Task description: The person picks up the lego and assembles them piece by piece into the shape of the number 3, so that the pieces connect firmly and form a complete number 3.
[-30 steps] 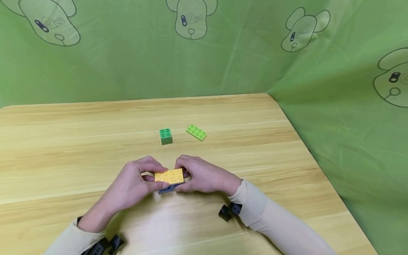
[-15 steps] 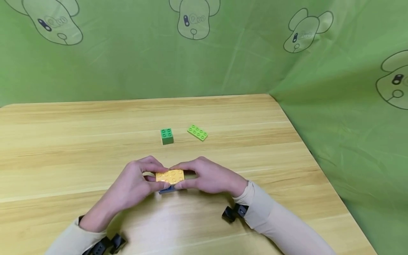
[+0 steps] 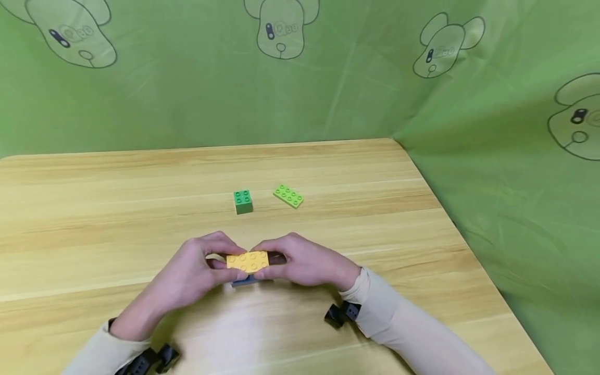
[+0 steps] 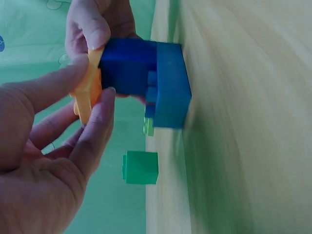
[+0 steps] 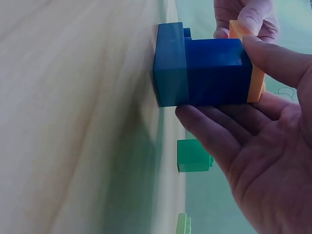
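A yellow toy building plate with studs (image 3: 253,259) lies on top of a dark blue block (image 4: 127,67), which stands on a lower blue brick (image 4: 173,87). Several studs of that lower brick show beside the block in the left wrist view. My left hand (image 3: 189,273) pinches the plate's left end between thumb and fingers. At the right end my right hand (image 3: 311,262) grips the plate, its thumb on the near edge; in the right wrist view the other fingers extend along the dark blue block. From the head, the hands and plate mostly hide the blue pieces.
Beyond the hands a green brick (image 3: 243,203) stands on the wooden table (image 3: 117,208). To its right lies a flat lime green plate (image 3: 288,196). Green cloth (image 3: 211,104) hangs behind the table and along its right side.
My right hand has shifted from lower down by the blue pieces up to the yellow plate's right end. My left hand keeps its grip on the plate.
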A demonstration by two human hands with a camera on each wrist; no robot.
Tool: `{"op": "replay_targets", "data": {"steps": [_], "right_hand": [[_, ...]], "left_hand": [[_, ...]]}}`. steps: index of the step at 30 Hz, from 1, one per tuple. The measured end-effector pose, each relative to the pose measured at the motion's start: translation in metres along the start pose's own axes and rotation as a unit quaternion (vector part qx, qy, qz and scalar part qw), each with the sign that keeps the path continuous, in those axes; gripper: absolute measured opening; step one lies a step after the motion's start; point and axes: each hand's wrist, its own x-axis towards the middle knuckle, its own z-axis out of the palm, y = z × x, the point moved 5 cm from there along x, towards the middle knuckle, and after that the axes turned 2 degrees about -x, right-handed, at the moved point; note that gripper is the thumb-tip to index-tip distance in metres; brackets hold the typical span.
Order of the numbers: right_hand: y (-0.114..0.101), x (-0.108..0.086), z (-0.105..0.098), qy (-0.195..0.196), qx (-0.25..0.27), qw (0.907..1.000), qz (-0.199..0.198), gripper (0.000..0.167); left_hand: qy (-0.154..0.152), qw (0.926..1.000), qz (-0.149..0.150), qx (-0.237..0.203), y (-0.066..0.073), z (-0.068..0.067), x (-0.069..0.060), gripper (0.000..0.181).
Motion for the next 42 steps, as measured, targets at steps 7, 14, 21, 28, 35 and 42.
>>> {"op": "replay_targets", "data": {"steps": [7, 14, 21, 28, 35, 42], "right_hand": [[-0.001, 0.001, 0.001, 0.001, 0.006, 1.0, -0.002, 0.031], [0.001, 0.001, 0.001, -0.001, 0.002, 0.9999, 0.012, 0.033], [0.0, 0.001, 0.001, 0.0, -0.002, 0.9998, 0.021, 0.034], [-0.001, 0.002, 0.0, -0.001, -0.002, 0.9998, 0.019, 0.034], [0.001, 0.001, 0.002, -0.004, 0.014, 0.9995, 0.028, 0.032], [0.001, 0.001, 0.001, -0.002, 0.012, 0.9996, 0.027, 0.032]], "left_hand": [[-0.032, 0.999, 0.011, 0.028, -0.003, -0.006, 0.0, 0.031], [0.016, 0.9973, 0.039, 0.06, -0.002, -0.03, 0.006, 0.025], [0.051, 0.9956, 0.037, 0.069, -0.007, -0.044, 0.014, 0.025], [0.095, 0.992, 0.04, 0.073, -0.009, -0.052, 0.029, 0.026], [0.089, 0.9917, 0.031, 0.087, -0.016, -0.056, 0.05, 0.034], [0.06, 0.9938, -0.006, 0.093, -0.025, -0.057, 0.069, 0.051]]}}
